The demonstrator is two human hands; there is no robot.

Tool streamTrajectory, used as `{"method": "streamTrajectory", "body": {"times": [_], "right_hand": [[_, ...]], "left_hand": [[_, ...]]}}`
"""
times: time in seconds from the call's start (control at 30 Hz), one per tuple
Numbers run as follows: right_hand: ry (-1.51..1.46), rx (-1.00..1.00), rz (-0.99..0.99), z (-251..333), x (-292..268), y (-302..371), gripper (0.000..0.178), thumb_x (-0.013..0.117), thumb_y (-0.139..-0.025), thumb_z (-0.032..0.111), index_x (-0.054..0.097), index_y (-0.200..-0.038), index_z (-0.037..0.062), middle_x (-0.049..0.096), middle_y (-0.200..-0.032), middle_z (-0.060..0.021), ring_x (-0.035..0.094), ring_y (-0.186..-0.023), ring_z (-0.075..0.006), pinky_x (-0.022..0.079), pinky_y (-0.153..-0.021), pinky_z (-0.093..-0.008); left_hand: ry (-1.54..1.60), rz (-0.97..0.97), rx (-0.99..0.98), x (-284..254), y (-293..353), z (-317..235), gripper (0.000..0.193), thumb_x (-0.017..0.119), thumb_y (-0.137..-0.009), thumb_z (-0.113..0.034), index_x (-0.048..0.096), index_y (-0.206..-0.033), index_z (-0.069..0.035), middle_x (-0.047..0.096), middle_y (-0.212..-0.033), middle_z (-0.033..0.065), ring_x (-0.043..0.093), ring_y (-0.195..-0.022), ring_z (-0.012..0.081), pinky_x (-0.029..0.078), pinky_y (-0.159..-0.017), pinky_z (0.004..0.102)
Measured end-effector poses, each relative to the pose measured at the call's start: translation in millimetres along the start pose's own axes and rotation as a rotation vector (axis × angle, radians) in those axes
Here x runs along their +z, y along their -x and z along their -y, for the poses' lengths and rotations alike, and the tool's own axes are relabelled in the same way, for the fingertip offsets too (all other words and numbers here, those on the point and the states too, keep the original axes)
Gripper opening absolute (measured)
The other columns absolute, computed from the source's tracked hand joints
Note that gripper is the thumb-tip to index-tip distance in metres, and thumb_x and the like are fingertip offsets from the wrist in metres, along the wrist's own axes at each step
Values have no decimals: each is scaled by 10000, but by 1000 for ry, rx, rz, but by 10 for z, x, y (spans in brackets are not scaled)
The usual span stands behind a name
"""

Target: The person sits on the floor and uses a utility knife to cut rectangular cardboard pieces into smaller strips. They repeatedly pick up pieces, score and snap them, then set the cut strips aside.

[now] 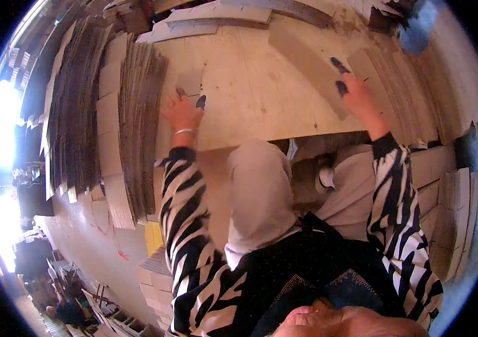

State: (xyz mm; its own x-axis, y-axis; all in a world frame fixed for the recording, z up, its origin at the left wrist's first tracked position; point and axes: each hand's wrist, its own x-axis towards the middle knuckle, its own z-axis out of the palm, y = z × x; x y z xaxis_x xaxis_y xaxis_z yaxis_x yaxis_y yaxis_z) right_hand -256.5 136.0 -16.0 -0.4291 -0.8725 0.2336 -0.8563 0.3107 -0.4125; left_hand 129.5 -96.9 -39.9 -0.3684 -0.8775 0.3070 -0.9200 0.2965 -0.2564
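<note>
My left hand is at the left of a pale wooden board, fingers apart. Its fingertips reach a small piece of brown cardboard beside a tall stack of cardboard sheets; whether they press on it I cannot tell. Dark covers sit on some fingertips of both hands. A long cardboard strip lies slanted across the right part of the board. Over its right edge is my right hand, thumb and forefinger stretched out and apart, between the strip and another cardboard stack.
More cardboard stacks stand at the far left and along the board's back edge. At the lower right are upright cardboard bundles. My knees come up to the board's near edge. Cardboard pieces are piled at the lower left.
</note>
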Motion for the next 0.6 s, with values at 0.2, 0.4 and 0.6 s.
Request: {"method": "streamTrajectory", "body": {"times": [0.2,0.4,0.6], "right_hand": [[128,4,285,245,456,203,202,508,-785,60,542,-984,70,639,-866,-168,620,-841,-373,479,-696,-483],[106,-165,123,262,508,206,249,524,-772,60,569,-1015,89,643,-869,-155,626,-811,-366,488,-677,-475],[-154,-320,-94,528,447,288,250,556,-725,40,575,-973,68,623,-824,-166,600,-762,-379,470,-632,-459]], "left_hand": [[130,117,189,154,803,-496,568,591,-809,-414,521,-1267,-85,395,-1393,128,309,-1332,318,233,-1027,608],[87,-1,556,-125,1440,-420,443,642,-742,-258,573,-1142,-81,506,-1262,137,454,-1204,288,322,-968,563],[235,44,295,-278,722,-587,251,648,-707,-203,606,-918,-75,596,-890,82,591,-838,291,462,-776,479]]}}
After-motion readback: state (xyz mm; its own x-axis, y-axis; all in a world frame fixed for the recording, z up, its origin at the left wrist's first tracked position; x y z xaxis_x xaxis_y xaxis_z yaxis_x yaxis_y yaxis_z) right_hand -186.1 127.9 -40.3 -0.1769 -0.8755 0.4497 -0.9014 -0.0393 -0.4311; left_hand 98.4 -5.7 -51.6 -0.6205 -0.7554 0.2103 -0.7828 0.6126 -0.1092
